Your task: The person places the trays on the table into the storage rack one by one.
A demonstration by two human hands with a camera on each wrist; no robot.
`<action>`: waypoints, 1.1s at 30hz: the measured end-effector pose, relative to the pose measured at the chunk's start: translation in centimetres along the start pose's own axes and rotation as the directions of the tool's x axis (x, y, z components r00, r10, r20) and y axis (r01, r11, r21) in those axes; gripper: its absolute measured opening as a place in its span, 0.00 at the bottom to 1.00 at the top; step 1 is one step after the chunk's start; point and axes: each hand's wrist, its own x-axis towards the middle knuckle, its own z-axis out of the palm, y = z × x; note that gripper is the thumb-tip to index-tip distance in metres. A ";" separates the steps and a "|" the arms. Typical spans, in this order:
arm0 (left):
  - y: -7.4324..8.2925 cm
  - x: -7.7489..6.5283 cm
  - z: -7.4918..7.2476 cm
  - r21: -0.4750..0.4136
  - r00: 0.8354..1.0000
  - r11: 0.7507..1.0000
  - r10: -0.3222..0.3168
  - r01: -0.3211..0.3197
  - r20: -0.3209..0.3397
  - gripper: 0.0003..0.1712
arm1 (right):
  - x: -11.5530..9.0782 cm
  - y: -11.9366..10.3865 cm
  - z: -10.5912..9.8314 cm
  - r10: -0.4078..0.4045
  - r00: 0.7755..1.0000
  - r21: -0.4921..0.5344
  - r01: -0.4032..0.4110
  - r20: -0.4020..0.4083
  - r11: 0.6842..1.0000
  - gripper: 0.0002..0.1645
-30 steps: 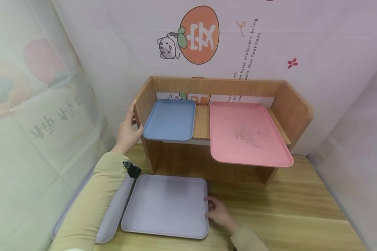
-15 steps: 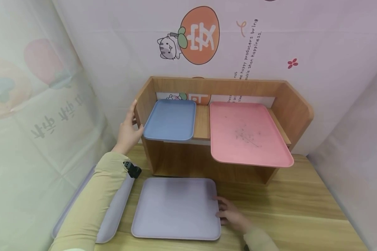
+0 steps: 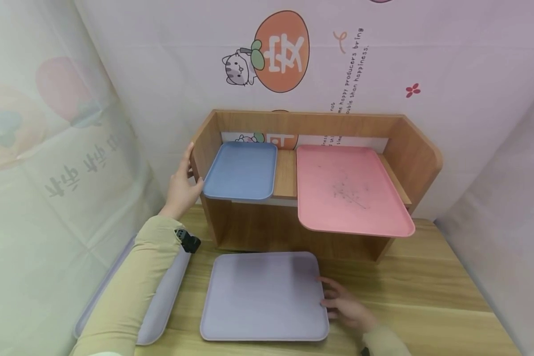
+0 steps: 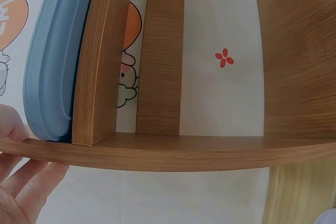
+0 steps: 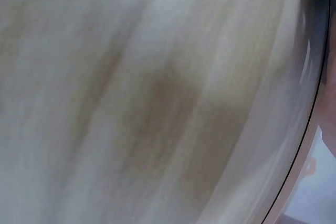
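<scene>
My left hand (image 3: 181, 190) grips the left side panel of a wooden desktop shelf (image 3: 415, 155), thumb at the front edge and fingers along the outer face. In the left wrist view its fingers (image 4: 39, 184) lie against the panel (image 4: 173, 156), beside the blue tray (image 4: 50, 66). With my right hand (image 3: 346, 305) I hold the right rim of a lavender rectangular tray (image 3: 267, 296) in front of the shelf. The right wrist view is blurred, showing mostly wood-grain surface and a sliver of hand at the right edge.
On the shelf board lie a blue tray (image 3: 241, 170) and a larger pink tray (image 3: 351, 190), which juts past the front. A second lavender tray (image 3: 163, 304) is partly hidden under my left sleeve. Printed cloth (image 3: 169, 64) hangs behind and at both sides of the wooden table (image 3: 444, 287).
My right hand has drawn the lavender tray to the right, widening the gap from the other lavender tray. My left hand stays in place on the shelf.
</scene>
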 end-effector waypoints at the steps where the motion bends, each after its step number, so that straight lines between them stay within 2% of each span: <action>1: 0.0 0.0 0.0 0.000 1.000 1.000 -0.001 0.001 0.000 0.51 | -0.1 0.0 -0.2 -0.002 1.000 0.007 0.002 0.003 1.000 0.44; 10: -0.1 -0.1 -0.1 -0.006 1.000 1.000 -0.009 0.009 0.008 0.51 | -1.1 0.1 -1.4 -0.043 0.999 0.036 0.042 0.031 0.998 0.42; 15: -0.1 -0.1 0.0 -0.004 1.000 1.000 -0.005 0.005 0.004 0.50 | -1.6 0.4 -2.1 -0.082 0.993 0.076 0.075 0.089 0.994 0.33; 21: 0.0 -0.1 -0.1 -0.008 1.000 1.000 -0.002 0.002 -0.001 0.50 | -1.9 0.4 -3.0 -0.142 0.981 0.126 0.125 0.133 0.984 0.36; 24: 0.1 -0.1 -0.1 -0.007 1.000 1.000 -0.001 0.001 0.000 0.50 | -2.0 0.4 -3.4 -0.140 0.984 0.135 0.124 0.113 0.983 0.35; 28: 0.2 0.0 -0.1 0.003 1.000 1.000 -0.003 0.003 0.006 0.50 | -2.1 0.3 -3.6 -0.102 0.994 0.156 0.094 0.045 0.983 0.33; 33: 0.3 -0.1 -0.1 0.004 1.000 1.000 -0.006 0.006 0.006 0.50 | -1.8 0.3 -3.4 -0.093 0.996 0.199 0.094 -0.015 0.976 0.32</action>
